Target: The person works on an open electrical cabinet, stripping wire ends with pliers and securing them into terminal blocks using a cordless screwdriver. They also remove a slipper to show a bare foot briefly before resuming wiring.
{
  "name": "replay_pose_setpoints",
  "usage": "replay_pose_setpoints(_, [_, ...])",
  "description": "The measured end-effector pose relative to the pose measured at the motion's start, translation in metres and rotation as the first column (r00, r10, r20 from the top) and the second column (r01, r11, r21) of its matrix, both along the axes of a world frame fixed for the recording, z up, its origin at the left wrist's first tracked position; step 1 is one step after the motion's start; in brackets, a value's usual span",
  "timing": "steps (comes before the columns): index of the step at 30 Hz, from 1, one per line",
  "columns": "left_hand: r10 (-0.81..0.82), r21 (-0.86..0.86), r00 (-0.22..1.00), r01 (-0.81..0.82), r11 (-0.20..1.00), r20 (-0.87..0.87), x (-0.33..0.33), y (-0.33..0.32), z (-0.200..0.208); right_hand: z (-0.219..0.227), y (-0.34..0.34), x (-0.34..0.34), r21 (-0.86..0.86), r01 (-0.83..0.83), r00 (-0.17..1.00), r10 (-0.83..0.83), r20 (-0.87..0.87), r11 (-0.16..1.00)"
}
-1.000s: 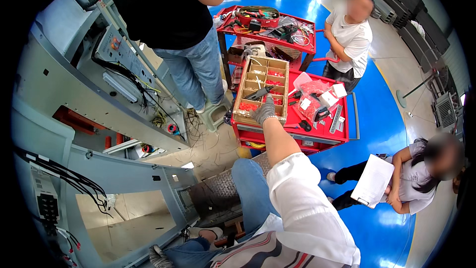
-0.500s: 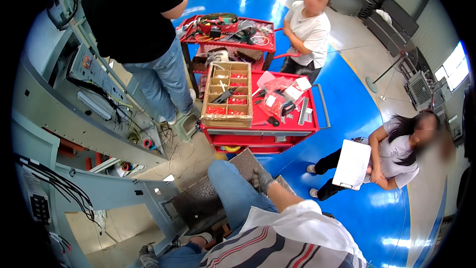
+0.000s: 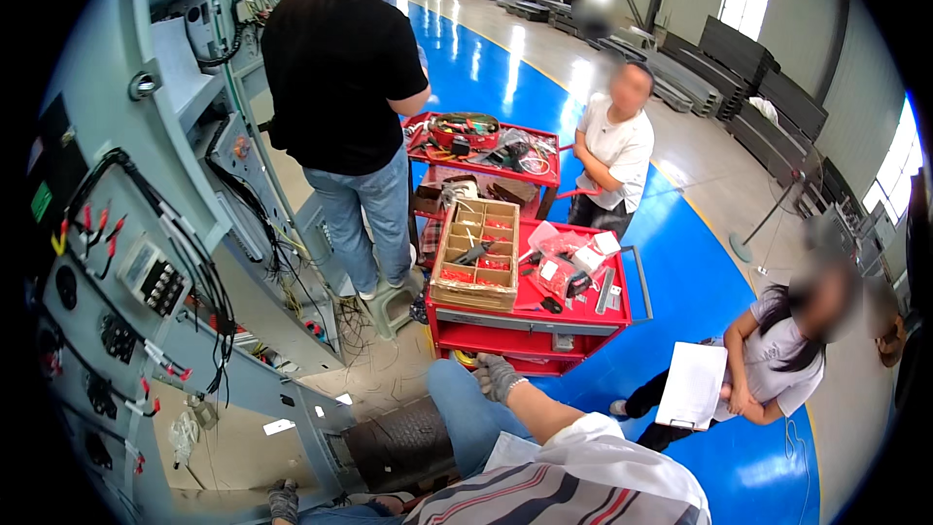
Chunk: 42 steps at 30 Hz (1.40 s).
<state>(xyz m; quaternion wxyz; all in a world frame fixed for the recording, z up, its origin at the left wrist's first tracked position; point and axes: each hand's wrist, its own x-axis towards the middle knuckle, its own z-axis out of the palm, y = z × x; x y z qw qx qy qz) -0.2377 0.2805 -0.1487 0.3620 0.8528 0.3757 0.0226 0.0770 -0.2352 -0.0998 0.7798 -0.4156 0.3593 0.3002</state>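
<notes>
My right hand, in a grey knitted glove, hovers at my jeans-clad knee, before the red tool cart. Its fingers look loosely bent and apart, and I see nothing in them. Low at the left, my left hand, also gloved, is beside the lower frame of a grey metal cabinet. Its fingers are too small and partly hidden to read. Inside the open cabinet hang black cables with red-tipped ends, near a small meter-like device.
A partitioned wooden box of small red parts stands on the cart, next to plastic bags. Behind is a second tool-laden cart. One person stands on a stool; another stands behind the carts; a third holds a clipboard.
My view has tilted up and toward the cabinet, so more of its wiring shows. My right hand has shifted slightly left, over my knee. The left hand stays low at the left.
</notes>
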Motion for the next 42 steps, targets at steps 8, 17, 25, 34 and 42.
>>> replay_pose_setpoints(8, [-0.034,0.036,0.999,0.035,0.999,-0.042,0.003,0.003,-0.014,0.119,0.09,0.094,0.302,-0.146,0.926,0.023,0.376,0.942])
replay_pose_setpoints(17, [-0.094,0.087,0.967,0.117,0.989,-0.236,0.012,0.003,-0.024,0.069,0.055,-0.021,-0.016,-0.395,0.885,0.386,0.261,0.918])
replay_pose_setpoints(25, [-0.536,0.287,0.487,0.863,0.415,-0.69,-0.009,0.062,-0.074,-0.03,0.041,-0.112,-0.904,-0.325,0.024,0.958,0.285,0.277])
replay_pose_setpoints(34, [-0.373,0.01,0.438,0.659,0.752,-0.818,0.053,-0.004,0.003,0.142,0.087,-0.02,-0.211,-0.437,0.731,0.482,0.483,0.875])
replay_pose_setpoints(42, [-0.635,0.025,0.708,0.673,0.739,-0.307,0.188,-0.218,0.111,0.189,0.026,0.048,0.058,-0.202,0.73,0.111,0.675,0.978])
